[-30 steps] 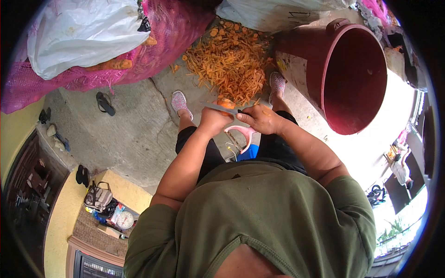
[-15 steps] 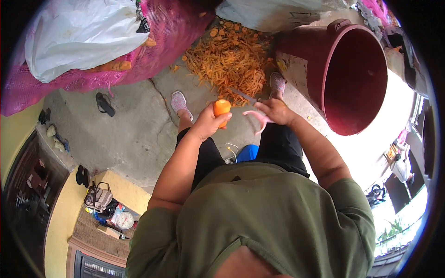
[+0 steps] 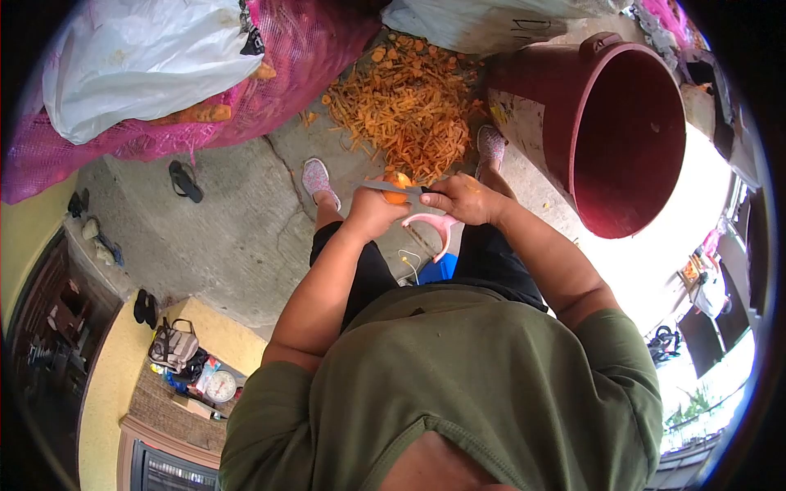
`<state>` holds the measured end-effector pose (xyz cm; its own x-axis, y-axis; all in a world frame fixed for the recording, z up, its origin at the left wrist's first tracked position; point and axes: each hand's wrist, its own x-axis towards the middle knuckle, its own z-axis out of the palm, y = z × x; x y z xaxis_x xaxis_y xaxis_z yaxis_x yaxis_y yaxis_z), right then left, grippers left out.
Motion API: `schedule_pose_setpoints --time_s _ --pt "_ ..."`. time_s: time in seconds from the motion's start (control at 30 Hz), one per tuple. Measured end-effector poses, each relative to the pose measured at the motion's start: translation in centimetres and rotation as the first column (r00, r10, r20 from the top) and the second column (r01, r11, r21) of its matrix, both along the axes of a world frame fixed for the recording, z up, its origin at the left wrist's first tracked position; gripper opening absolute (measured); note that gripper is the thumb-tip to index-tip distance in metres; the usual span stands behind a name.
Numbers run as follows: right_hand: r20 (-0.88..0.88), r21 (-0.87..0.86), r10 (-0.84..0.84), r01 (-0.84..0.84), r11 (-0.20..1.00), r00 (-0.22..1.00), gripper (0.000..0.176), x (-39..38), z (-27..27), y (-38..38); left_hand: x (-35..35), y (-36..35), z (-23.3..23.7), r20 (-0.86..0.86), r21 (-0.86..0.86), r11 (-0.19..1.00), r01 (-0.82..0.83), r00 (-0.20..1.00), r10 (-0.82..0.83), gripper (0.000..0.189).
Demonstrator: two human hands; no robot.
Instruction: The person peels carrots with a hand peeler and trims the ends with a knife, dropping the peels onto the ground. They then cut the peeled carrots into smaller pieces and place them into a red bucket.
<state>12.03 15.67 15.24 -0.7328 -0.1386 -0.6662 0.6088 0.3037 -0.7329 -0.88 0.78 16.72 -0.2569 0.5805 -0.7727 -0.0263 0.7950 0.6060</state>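
My left hand (image 3: 377,214) is closed around an orange carrot (image 3: 398,179), whose upper end shows above the fingers. A knife (image 3: 391,188) lies across the carrot, its blade pointing left over my left hand. Its dark handle sits in my right hand (image 3: 468,199), which is closed. That same hand also keeps hold of a pink Y-shaped peeler (image 3: 442,222), hanging below the fingers. Beyond both hands, a heap of orange carrot peelings and cut ends (image 3: 409,106) covers the floor between my feet.
A large dark red bin (image 3: 565,123) lies tilted at the right, its mouth facing me. Pink mesh sacks (image 3: 303,57) with carrots, partly under white plastic (image 3: 147,65), stand at upper left. A black slipper (image 3: 185,182) lies on the concrete. Something blue (image 3: 438,268) is beneath me.
My right hand has moved left, bringing the knife blade onto the carrot. The peeler has swung left with it. My left hand has turned slightly around the carrot.
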Motion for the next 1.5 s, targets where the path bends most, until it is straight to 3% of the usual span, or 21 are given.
schedule_pose_setpoints --time_s 0.03,0.07,0.1,0.17,0.27,0.3,0.37,0.47,0.57,0.63,0.67,0.73,0.8,0.83,0.9,1.0,1.2,1.3,1.43,1.47,1.5 --pt "-0.01 0.028 0.001 0.0 1.0 1.0 0.044 0.5 -0.9 0.2 -0.1 0.0 0.4 -0.031 -0.023 1.0 0.003 1.0 -0.004 0.039" --pt "0.181 0.113 -0.075 0.055 0.992 0.981 0.04 0.9 -1.5 0.7 -0.1 0.0 0.7 -0.062 -0.044 0.999 0.007 0.998 -0.01 0.04" --pt "-0.165 0.357 0.214 -0.144 0.923 0.963 0.039 5.4 -7.2 1.3 0.0 0.0 0.8 -0.106 -0.016 0.999 0.042 0.993 -0.043 0.041" --pt "-0.035 0.456 0.139 -0.108 0.883 0.99 0.04 7.8 -8.3 2.3 0.1 -0.1 0.9 -0.207 0.025 0.995 0.101 0.974 -0.094 0.042" --pt "0.251 0.028 -0.218 0.218 0.975 0.943 0.044 4.7 -5.0 1.1 0.6 0.2 0.8 -0.297 0.033 0.998 0.046 0.954 -0.034 0.043" --pt "0.138 0.003 -0.229 0.231 0.973 0.963 0.048 2.7 -1.9 0.4 0.7 0.2 0.5 -0.311 0.086 0.994 0.063 0.95 -0.033 0.043" --pt "0.116 -0.09 -0.106 0.116 0.989 0.988 0.051 0.2 1.1 0.2 1.2 -0.5 -0.6 -0.341 0.184 0.978 0.096 0.939 -0.028 0.044" --pt "0.126 -0.147 -0.08 0.098 0.984 0.989 0.051 -0.8 2.0 -0.3 1.8 -1.5 -2.8 -0.367 0.227 0.969 0.1 0.93 -0.01 0.04" --pt "0.09 -0.036 -0.043 0.046 0.998 0.995 0.046 0.3 0.2 0.3 1.9 -0.9 -1.7 -0.444 0.171 0.983 0.066 0.896 0.017 0.038" --pt "0.045 0.253 0.088 -0.096 0.963 0.995 0.048 6.6 -8.2 1.0 1.5 -0.5 -0.2 -0.41 0.221 0.972 0.076 0.912 0.022 0.036" --pt "0.063 0.242 -0.07 0.053 0.969 0.996 0.045 7.5 -7.7 1.6 1.1 -0.5 0.2 -0.398 0.242 0.967 0.077 0.917 0.026 0.036" --pt "0.143 0.144 -0.232 0.212 0.967 0.962 0.045 7.1 -6.3 1.6 0.8 -0.8 -0.4 -0.326 0.232 0.973 0.014 0.943 0.064 0.038" --pt "0.252 0.006 -0.26 0.267 0.964 0.932 0.047 4.9 -5.4 1.3 0.7 -1.0 -0.9 -0.232 0.246 0.969 0.022 0.972 0.037 0.041" --pt "0.315 -0.1 -0.349 0.397 0.912 0.882 0.046 3.0 -2.8 0.8 0.8 -0.8 -1.4 -0.061 0.257 0.96 -0.109 0.99 0.128 0.04" --pt "0.188 -0.047 -0.3 0.314 0.948 0.935 0.046 1.4 0.1 -0.1 1.2 -1.2 -2.0 0.281 0.188 0.913 -0.362 0.911 0.303 0.039" --pt "0.105 -0.027 -0.142 0.146 0.989 0.984 0.059 -0.2 1.8 -0.5 1.3 -1.4 -2.4 0.473 0.11 0.832 -0.544 0.765 0.438 0.04" --pt "0.095 -0.047 -0.123 0.127 0.991 0.988 0.058 -0.8 2.1 -1.0 1.4 -0.9 -1.6 0.578 0.08 0.792 -0.605 0.676 0.458 0.037" --pt "0.084 -0.057 -0.091 0.096 0.994 0.992 0.056 -0.2 0.9 -0.7 1.5 -1.3 -1.4 0.717 -0.005 0.74 -0.673 0.514 0.472 0.035" --pt "0.045 -0.063 -0.097 0.1 0.993 0.994 0.055 1.5 -1.5 -1.1 1.8 -3.3 -3.3 0.8 -0.098 0.741 -0.664 0.391 0.456 0.042" --pt "0.054 -0.034 -0.075 0.077 0.996 0.996 0.052 1.8 -2.1 -1.2 2.1 -3.7 -3.6 0.819 -0.09 0.735 -0.672 0.369 0.439 0.042" --pt "0.186 0.021 -0.164 0.163 0.986 0.969 0.048 2.2 -2.7 -1.0 2.2 -3.8 -3.8 0.838 -0.076 0.728 -0.682 0.352 0.417 0.042"
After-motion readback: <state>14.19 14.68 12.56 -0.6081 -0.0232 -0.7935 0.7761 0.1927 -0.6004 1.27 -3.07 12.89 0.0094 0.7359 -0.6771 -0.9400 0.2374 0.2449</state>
